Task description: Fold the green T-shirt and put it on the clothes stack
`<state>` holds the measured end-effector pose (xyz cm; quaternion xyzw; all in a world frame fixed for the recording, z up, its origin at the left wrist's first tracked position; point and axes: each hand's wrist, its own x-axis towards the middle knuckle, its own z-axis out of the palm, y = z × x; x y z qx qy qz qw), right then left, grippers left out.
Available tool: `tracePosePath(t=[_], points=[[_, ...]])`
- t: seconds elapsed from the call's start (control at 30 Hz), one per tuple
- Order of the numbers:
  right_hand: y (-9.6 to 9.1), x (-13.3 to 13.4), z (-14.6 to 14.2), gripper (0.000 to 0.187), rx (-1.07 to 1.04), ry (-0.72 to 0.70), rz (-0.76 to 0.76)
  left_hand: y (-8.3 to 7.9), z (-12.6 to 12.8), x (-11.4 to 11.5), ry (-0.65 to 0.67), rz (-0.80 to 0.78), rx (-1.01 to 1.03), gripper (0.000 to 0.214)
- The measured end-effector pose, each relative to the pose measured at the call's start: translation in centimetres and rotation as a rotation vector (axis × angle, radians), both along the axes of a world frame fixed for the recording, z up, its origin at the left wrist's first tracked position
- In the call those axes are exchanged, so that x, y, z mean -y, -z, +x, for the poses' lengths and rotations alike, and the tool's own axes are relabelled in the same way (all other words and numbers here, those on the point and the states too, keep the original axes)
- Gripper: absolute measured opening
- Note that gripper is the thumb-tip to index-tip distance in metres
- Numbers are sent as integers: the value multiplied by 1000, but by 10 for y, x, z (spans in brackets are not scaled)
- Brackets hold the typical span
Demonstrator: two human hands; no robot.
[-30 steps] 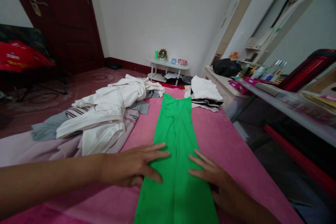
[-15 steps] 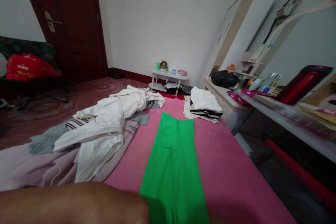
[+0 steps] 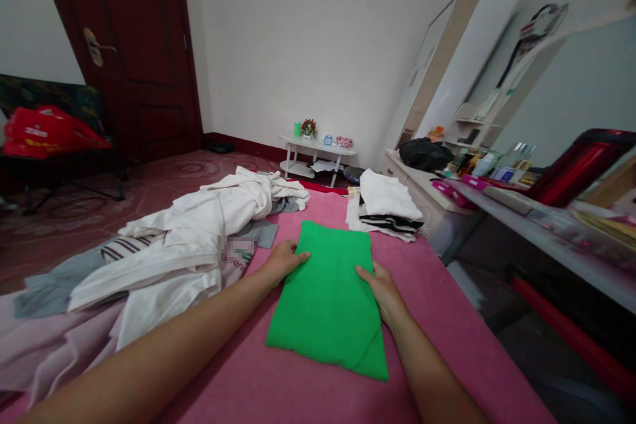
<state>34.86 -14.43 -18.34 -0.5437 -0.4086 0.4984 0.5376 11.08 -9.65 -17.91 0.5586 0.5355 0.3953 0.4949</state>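
A green garment (image 3: 328,301) lies folded in half on the pink bed cover (image 3: 447,344). My left hand (image 3: 283,260) grips its far left edge, fingers curled over the cloth. At the far right edge my right hand (image 3: 380,286) pinches the fold the same way. Both arms reach forward from the bottom of the view.
A heap of white and grey clothes (image 3: 199,232) lies to the left on the bed. A stack of folded clothes (image 3: 385,202) sits at the far right corner. A desk (image 3: 546,212) with bottles stands on the right; a small white table (image 3: 318,152) is by the wall.
The green garment lay stretched out long a second ago. Both hands have since brought its near end over to the far end, so it is now folded in half.
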Motion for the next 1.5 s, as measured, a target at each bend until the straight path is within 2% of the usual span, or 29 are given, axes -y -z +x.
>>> tracePosePath(t=[0.1, 0.2, 0.3, 0.43, 0.53, 0.63, 0.73, 0.83, 0.93, 1.03, 1.1, 1.17, 1.27, 1.4, 1.5], points=[[1, 2, 0, 44, -6, 2, 1, 13, -2, -8, -50, 25, -69, 38], [2, 0, 0, 40, 24, 1, -7, 18, -1, -19, -83, 57, -170, 44], [5, -11, 6, 30, 229, 44, -1, 13, 0, -34, -124, 136, -322, 53], [4, -40, 24, 20, 460, 191, 36, -1, 2, -53, -176, 252, -466, 75], [4, -59, 36, 26, 503, 280, 63, -8, 6, -61, -205, 272, -578, 84], [10, -61, 40, 35, 524, 333, 89, -6, 7, -58, -174, 283, -647, 74], [16, -40, 38, 42, 512, 326, 96, -1, 4, -43, -90, 375, -712, 61], [10, 0, 36, 41, 407, 247, 79, -2, -6, -19, -1, 464, -762, 57], [-7, 47, 35, 32, 352, 126, 60, -16, -19, 14, 118, 517, -786, 43], [-25, 91, 30, 23, 422, -74, 7, -35, -33, 49, 288, 478, -765, 19], [-33, 117, 26, 16, 503, -221, -20, -45, -41, 73, 422, 434, -735, 23], [-36, 136, 21, 10, 649, -325, 15, -48, -48, 94, 544, 459, -710, 26], [-35, 152, 16, 24, 911, -397, 131, -45, -54, 117, 655, 592, -742, 24], [-29, 151, 10, 11, 1065, -449, 231, -39, -56, 129, 707, 668, -786, 14], [-27, 148, 11, 13, 1102, -499, 259, -40, -56, 128, 725, 690, -804, 7]])
